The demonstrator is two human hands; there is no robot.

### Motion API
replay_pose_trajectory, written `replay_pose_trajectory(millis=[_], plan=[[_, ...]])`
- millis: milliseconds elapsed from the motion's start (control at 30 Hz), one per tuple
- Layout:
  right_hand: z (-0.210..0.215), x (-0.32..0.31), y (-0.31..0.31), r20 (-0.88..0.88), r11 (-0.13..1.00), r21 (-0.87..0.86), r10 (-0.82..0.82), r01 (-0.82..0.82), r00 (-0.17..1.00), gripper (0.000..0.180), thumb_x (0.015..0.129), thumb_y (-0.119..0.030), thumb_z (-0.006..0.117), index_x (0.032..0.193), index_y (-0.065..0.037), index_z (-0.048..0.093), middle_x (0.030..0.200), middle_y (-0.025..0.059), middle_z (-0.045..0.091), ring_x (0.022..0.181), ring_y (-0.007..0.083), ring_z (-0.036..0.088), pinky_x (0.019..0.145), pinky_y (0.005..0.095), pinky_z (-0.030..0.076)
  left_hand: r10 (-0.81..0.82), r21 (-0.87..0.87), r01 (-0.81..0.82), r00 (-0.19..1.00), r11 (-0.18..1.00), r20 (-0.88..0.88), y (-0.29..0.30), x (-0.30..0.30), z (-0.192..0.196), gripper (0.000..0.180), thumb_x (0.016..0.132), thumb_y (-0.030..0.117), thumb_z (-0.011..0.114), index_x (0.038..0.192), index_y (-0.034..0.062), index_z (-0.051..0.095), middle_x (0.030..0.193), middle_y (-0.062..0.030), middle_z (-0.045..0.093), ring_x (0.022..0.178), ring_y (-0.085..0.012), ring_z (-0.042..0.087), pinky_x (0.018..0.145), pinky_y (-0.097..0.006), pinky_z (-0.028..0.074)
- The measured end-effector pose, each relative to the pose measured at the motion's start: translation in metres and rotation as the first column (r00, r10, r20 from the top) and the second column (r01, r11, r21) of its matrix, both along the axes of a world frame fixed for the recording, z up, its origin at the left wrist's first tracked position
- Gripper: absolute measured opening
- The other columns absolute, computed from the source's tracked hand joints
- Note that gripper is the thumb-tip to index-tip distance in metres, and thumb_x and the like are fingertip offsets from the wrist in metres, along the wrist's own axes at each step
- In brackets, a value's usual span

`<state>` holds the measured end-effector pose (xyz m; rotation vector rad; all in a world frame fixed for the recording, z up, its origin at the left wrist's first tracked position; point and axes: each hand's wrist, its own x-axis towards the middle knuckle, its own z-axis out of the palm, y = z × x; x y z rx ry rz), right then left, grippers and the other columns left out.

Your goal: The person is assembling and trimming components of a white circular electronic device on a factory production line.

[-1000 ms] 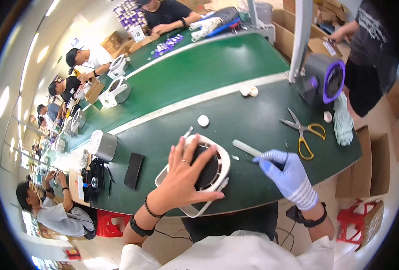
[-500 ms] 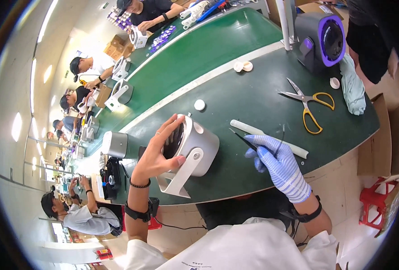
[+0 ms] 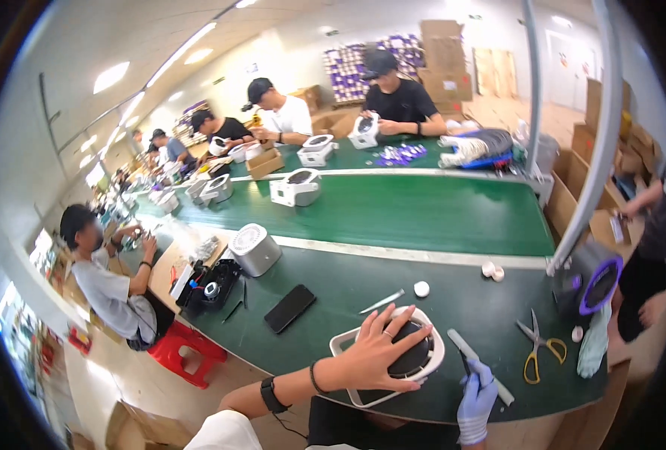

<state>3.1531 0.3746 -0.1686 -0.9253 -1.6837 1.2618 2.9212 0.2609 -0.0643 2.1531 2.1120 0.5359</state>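
Observation:
A white and grey round housing [image 3: 438, 351] with a dark grille and a white bracket rests at the near edge of the dark green table. My bare left hand [image 3: 381, 352] lies across its face, fingers spread over the grille and thumb by the rim. To its right, my right hand [image 3: 477, 405] wears a pale blue glove and is closed around thin black tweezers [image 3: 466, 365], their lower part hidden by the fingers. Beside the glove lies a long white strip [image 3: 462, 343]. A round white cap [image 3: 421, 289] and a small pointed white piece [image 3: 382, 301] sit beyond the housing.
Yellow-handled scissors [image 3: 537, 346], a purple-ringed device [image 3: 589, 281] and a crumpled pale glove [image 3: 594, 349] are at the right. Leftward are a phone [image 3: 290, 308], a grey housing [image 3: 255, 251] and a black tray [image 3: 209, 286]. Several people work along the green belt [image 3: 423, 214].
The view has swung up and leftward. The housing, tilted on its side before, now shows its face upward, and my left hand has shifted from its side onto the grille. The tweezers stay in my right hand.

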Motion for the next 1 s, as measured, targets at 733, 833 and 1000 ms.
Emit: replay_pose_trajectory(millis=[733,833,1000], plan=[[0.036,0.004,0.01,-0.003,0.972,-0.214,0.096,-0.094,0.995,0.011,0.096,-0.002,0.059,0.103,-0.001,0.067,0.081,-0.0049,0.059,0.069,0.0028,0.047,0.059,0.0199,0.038,0.129,0.044,-0.13,0.992,0.991,0.015,-0.023,0.006,0.003,0.089,0.077,0.065,0.071,0.147,0.0179,0.044,0.153,-0.0239,0.029,0.14,-0.0541,0.022,0.113,-0.067,0.018],[0.095,-0.003,0.01,0.124,0.949,0.194,0.228,-0.249,0.966,0.014,0.095,-0.002,0.054,0.105,-0.001,0.065,0.074,0.0086,0.061,0.062,0.0146,0.056,0.058,0.0281,0.044,0.043,0.112,-0.048,0.998,0.993,0.048,-0.006,0.003,0.013,0.078,0.082,0.053,0.071,0.143,0.0111,0.047,0.151,-0.024,0.032,0.138,-0.051,0.027,0.113,-0.062,0.022],[0.143,-0.007,0.027,0.464,0.867,0.253,0.281,-0.43,0.84,0.013,0.093,-0.005,0.058,0.103,-0.002,0.066,0.071,0.0077,0.064,0.058,0.0131,0.057,0.057,0.0262,0.046,-0.049,0.116,0.046,0.999,0.992,0.017,0.01,-0.001,-0.002,0.074,0.083,0.055,0.066,0.14,0.0118,0.051,0.148,-0.0224,0.039,0.137,-0.046,0.033,0.114,-0.06,0.023]])
